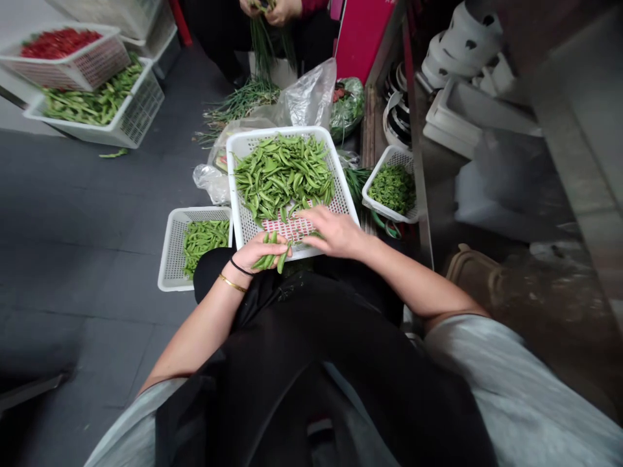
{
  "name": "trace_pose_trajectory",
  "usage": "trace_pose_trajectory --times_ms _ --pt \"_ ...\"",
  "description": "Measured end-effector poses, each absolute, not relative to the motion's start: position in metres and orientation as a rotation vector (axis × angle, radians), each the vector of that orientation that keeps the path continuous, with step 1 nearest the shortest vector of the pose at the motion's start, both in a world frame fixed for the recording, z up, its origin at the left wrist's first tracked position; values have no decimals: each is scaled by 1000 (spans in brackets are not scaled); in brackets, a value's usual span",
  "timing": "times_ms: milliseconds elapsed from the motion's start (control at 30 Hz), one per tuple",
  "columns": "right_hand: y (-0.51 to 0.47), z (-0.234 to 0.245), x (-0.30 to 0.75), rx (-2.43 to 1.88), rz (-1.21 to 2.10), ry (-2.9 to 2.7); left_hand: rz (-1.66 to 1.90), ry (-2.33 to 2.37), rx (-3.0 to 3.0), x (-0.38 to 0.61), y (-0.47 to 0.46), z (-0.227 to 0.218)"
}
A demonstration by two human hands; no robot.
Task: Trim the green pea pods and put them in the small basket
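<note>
A large white perforated basket (346, 194) sits in front of me, with a heap of green pea pods (285, 170) toward its far side. Several pods lie in my left hand (256, 250), whose fingers are curled round them at the basket's near left corner. My right hand (337, 231) hovers over the near right part of the basket, fingers stretched and thumb apart. Green bits show under its thumb, but I cannot tell whether they touch it. Red patches show through the holes of the basket's bare near part.
A smaller basket (171, 250) of green pods stands left on the floor; another basket (382, 209) holds chopped greens at right. Beyond are a plastic bag (306, 97), green onions (248, 97) and a person's hands (282, 10). Stacked baskets (139, 117) stand far left, a metal shelf edge (419, 162) right.
</note>
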State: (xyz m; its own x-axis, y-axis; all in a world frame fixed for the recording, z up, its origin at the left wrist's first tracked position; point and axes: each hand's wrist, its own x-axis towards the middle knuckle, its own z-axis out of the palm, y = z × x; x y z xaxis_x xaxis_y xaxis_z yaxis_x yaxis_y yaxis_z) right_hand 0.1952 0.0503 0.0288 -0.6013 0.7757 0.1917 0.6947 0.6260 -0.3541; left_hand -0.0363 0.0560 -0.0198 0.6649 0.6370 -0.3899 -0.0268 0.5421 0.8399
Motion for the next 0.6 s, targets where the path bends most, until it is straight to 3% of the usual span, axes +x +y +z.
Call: trace_pose_trajectory --times_ms 67,167,333,400,467,600 --pt "45 29 180 -1061 287 -2730 430 769 1002 -35 56 -18" --pt "44 27 168 -872 474 -2855 454 825 1333 -33 52 -5" --pt "47 15 172 -734 1461 -2281 659 829 1931 -32 36 19" --pt "51 5 178 -767 1757 -1941 859 940 1848 -33 34 19" --pt "61 -7 188 -915 1799 -1755 1103 1108 1557 -37 38 14" --pt "96 -28 215 -1388 1658 -2150 1287 1070 807 -49 59 2"
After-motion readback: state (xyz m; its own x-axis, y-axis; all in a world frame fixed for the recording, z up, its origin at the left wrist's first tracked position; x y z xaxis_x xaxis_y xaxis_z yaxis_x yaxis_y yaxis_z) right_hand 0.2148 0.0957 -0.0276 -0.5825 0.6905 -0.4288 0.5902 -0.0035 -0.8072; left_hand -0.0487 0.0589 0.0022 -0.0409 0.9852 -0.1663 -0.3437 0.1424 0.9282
